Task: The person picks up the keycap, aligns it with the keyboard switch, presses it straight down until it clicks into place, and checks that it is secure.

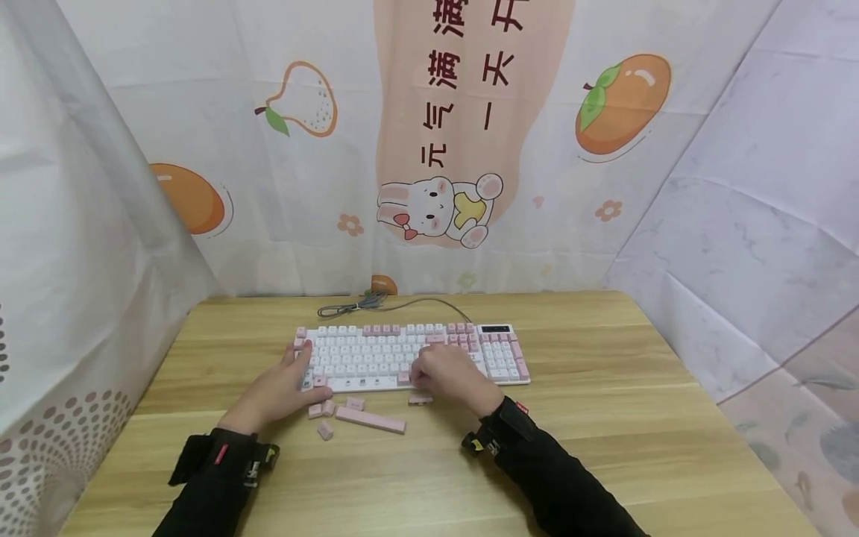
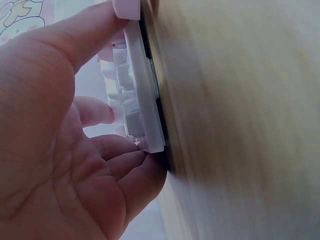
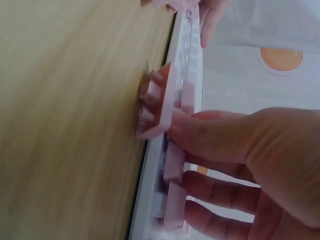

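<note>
Presumably stiff, the oblong white-and-pink plastic keyboard [image 1: 365, 359] is best end-gripped, as by left hand [image 1: 277, 389]; right hand [image 1: 453, 375], hold unclear

wood-grain table [image 1: 604, 440], white-and-pink keyboard [image 1: 362, 359] on it, gray cable [image 1: 371, 300] bunched behind, one long pink keycap [image 1: 371, 419] plus several small pink keycaps [image 1: 325, 429] loose in front.
</note>
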`<move>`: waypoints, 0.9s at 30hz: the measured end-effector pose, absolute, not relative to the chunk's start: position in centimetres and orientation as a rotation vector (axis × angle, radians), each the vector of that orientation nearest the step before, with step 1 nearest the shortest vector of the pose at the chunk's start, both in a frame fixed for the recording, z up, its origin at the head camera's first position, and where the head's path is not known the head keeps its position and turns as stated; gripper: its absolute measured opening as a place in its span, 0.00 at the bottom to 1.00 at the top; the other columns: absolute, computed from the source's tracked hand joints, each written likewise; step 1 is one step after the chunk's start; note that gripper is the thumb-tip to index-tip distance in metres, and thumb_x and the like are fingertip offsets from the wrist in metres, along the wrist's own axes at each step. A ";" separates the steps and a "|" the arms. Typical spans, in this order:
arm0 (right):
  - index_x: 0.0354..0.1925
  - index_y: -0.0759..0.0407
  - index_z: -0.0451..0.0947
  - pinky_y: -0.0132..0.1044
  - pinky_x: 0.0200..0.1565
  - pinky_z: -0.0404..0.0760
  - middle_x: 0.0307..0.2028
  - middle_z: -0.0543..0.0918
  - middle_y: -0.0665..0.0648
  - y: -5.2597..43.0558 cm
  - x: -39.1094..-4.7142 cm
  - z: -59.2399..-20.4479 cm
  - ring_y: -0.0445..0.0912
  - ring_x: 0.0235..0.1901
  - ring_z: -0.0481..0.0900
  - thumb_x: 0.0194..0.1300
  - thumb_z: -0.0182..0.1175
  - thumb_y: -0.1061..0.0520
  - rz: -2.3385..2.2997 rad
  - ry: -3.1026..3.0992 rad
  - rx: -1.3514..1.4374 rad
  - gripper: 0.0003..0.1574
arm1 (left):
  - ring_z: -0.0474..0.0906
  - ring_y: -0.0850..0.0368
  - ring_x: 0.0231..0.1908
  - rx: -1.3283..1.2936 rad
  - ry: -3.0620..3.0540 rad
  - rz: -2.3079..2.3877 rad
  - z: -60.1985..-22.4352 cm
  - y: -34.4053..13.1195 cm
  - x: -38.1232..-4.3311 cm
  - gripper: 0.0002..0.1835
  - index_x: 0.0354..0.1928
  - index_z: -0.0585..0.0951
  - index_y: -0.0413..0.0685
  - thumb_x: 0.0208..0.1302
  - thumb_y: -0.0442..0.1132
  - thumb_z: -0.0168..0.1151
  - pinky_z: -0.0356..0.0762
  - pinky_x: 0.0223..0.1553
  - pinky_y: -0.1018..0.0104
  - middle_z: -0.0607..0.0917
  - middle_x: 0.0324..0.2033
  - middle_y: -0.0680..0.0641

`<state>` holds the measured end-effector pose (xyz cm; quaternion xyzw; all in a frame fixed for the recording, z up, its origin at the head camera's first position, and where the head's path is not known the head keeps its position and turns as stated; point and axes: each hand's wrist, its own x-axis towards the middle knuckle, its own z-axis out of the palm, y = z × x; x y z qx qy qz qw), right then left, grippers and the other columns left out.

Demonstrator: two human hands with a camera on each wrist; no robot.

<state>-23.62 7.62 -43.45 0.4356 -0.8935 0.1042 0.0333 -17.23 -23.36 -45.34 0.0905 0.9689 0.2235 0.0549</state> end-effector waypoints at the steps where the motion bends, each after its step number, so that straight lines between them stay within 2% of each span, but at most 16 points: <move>1: 0.24 0.46 0.84 0.27 0.30 0.74 0.25 0.82 0.40 7.6 -23.6 -43.5 0.34 0.26 0.74 0.54 0.67 0.57 0.315 -2.742 1.339 0.06 | 0.47 0.27 0.65 0.272 2.940 0.673 -45.4 -23.4 -17.2 0.54 0.70 0.49 0.30 0.58 0.66 0.56 0.55 0.60 0.37 0.47 0.68 0.24; 12: 0.24 0.48 0.80 0.28 0.27 0.72 0.22 0.76 0.42 7.7 -23.2 -43.4 0.36 0.23 0.71 0.57 0.64 0.58 0.306 -2.716 1.333 0.07 | 0.47 0.27 0.65 0.245 2.928 0.660 -45.3 -23.4 -17.3 0.55 0.71 0.48 0.32 0.57 0.68 0.54 0.55 0.60 0.36 0.45 0.68 0.24; 17: 0.27 0.49 0.81 0.27 0.28 0.72 0.24 0.77 0.43 7.9 -23.2 -43.4 0.36 0.25 0.71 0.56 0.64 0.58 0.325 -2.723 1.342 0.04 | 0.47 0.27 0.65 0.242 2.925 0.666 -45.4 -23.3 -17.4 0.55 0.71 0.48 0.32 0.58 0.68 0.54 0.55 0.60 0.36 0.45 0.68 0.24; 27: 0.27 0.48 0.80 0.29 0.31 0.72 0.25 0.77 0.42 7.9 -23.4 -43.5 0.36 0.26 0.71 0.56 0.65 0.57 0.336 -2.766 1.349 0.04 | 0.48 0.26 0.64 0.246 2.926 0.667 -45.6 -23.3 -17.3 0.54 0.71 0.48 0.32 0.59 0.66 0.54 0.55 0.59 0.36 0.44 0.68 0.23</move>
